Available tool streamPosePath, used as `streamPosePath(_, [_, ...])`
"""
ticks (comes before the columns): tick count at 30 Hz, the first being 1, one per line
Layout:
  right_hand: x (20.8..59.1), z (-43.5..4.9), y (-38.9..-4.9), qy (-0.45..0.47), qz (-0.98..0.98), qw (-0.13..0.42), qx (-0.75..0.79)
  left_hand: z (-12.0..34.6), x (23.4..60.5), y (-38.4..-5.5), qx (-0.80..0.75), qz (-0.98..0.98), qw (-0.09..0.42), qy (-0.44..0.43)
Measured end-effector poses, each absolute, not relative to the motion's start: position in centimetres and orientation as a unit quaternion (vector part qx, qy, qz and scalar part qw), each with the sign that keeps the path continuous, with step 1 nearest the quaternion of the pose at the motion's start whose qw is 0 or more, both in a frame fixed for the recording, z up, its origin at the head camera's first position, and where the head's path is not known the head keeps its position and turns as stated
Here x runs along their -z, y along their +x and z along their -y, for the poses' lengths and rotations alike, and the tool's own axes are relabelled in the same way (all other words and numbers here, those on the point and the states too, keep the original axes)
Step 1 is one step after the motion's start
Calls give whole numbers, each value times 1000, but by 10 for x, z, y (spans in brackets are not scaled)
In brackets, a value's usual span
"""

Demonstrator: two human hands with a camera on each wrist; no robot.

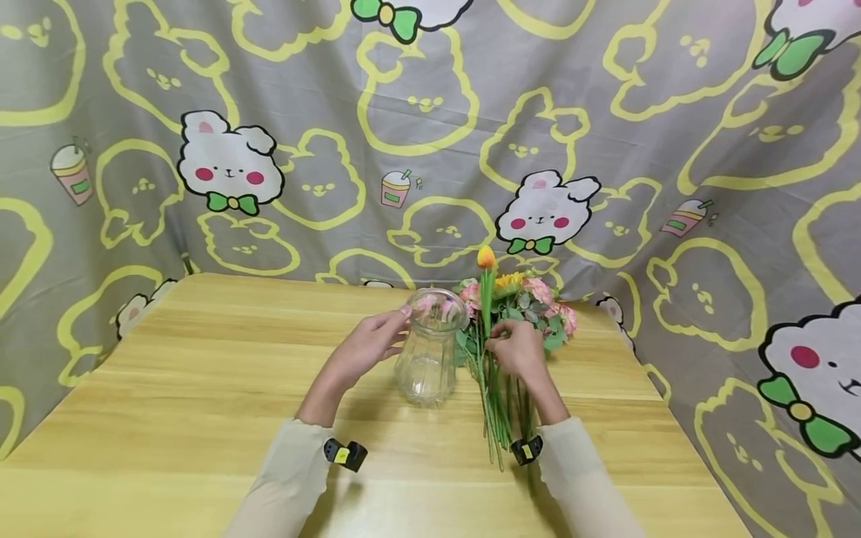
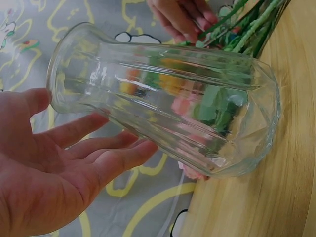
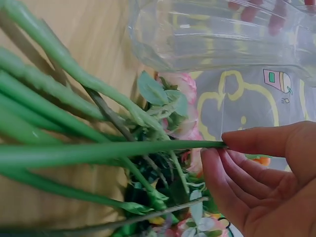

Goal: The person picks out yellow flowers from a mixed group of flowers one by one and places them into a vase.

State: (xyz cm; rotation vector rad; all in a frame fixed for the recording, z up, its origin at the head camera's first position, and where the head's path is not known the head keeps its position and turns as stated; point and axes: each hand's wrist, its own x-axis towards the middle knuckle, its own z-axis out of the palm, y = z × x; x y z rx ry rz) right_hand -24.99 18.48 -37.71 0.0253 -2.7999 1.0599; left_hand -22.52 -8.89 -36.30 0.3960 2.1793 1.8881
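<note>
Two hands: the left hand point(image 1: 366, 345), fingers loosely extended, touches one glass vase point(image 1: 425, 366) at its rim; the right hand point(image 1: 519, 348) pinches one orange tulip point(image 1: 486, 258) by its green stem. The vase stands upright, right of the worktop's point(image 1: 202, 388) middle. Beside it, toward the far right corner, lie one yellow flower point(image 1: 509, 282) and at least three pink blooms point(image 1: 538, 290).

Long cream sleeves point(image 1: 289, 465) meet boxy black wrist cameras point(image 1: 356, 456), each marked with yellow point(image 1: 342, 455).
</note>
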Motion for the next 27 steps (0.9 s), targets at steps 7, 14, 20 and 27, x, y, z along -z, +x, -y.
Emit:
streamPosePath(7, [358, -185, -254, 22, 932, 66, -356, 87, 360, -226, -648, -745, 103, 124])
streamPosePath(14, [332, -186, -260, 29, 932, 33, -359, 85, 359, -227, -647, -746, 99, 121])
streamPosePath(20, [302, -189, -265, 43, 927, 11, -373, 85, 360, -227, -647, -745, 102, 126])
streamPosePath(27, [258, -186, -266, 51, 927, 13, -371, 86, 363, -226, -645, -747, 101, 127])
